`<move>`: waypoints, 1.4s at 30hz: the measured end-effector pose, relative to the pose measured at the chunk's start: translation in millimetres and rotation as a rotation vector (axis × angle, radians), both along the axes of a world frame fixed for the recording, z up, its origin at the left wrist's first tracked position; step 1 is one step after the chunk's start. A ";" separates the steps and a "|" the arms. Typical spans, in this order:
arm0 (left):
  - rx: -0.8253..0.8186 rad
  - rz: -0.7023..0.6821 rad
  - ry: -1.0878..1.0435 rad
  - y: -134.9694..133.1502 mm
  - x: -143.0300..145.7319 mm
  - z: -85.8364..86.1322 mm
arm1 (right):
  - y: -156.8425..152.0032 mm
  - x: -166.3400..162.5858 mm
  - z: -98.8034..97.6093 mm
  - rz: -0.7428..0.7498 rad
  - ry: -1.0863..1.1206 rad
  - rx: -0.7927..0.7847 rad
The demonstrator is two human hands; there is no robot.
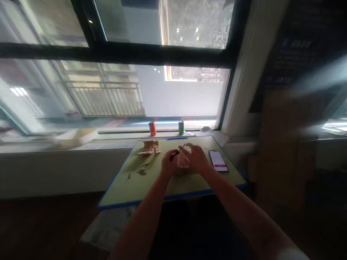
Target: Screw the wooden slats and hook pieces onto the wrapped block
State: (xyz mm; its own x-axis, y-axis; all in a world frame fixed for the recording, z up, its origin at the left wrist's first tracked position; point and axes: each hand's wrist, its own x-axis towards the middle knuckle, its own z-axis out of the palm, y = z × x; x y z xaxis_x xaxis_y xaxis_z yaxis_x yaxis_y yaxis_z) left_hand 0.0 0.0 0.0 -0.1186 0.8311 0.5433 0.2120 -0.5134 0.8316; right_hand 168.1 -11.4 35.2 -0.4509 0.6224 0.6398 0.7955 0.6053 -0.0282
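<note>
Both my hands meet over the middle of a green table with a blue edge [130,195]. My left hand [169,167] is closed round a thin dark stick-like tool [177,151] that points up to the right. My right hand [196,158] is curled round a small pale object [183,161] held between the two hands; what it is stays too blurred to name. A small light wooden model [149,148] stands on the table to the left of my hands. Dark scraps [141,171] lie in front of it.
A phone with a lit screen [218,161] lies on the table right of my hands. An orange can [152,128] and a green can [181,127] stand on the window sill behind. A brown cardboard-coloured mass [284,144] stands at the right.
</note>
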 end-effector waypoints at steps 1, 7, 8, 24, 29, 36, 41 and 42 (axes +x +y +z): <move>-0.009 -0.030 0.015 1.1 5.2 3.1 | 3.9 -3.1 4.1 0.031 0.022 -0.034; -0.019 -0.084 0.001 12.4 5.6 17.7 | 26.5 0.6 12.8 0.115 0.240 -0.165; -0.009 -0.033 -0.035 16.3 0.6 18.1 | 30.6 5.4 11.3 0.114 0.303 -0.185; -0.334 -0.208 0.027 73.6 -31.2 -41.8 | 85.7 45.7 -23.0 0.248 1.099 -0.507; -0.265 -0.185 0.217 78.4 -32.2 -42.1 | 71.3 32.7 -29.0 0.304 0.894 -0.567; 0.149 0.404 0.766 60.5 -46.5 -24.8 | 61.7 40.7 -27.7 0.270 0.710 -0.550; 0.078 0.674 0.980 55.3 -68.3 -22.5 | 63.4 41.9 -30.5 0.348 0.732 -0.560; 0.079 0.671 0.996 57.0 -71.1 -23.8 | 64.1 41.7 -31.3 0.359 0.741 -0.575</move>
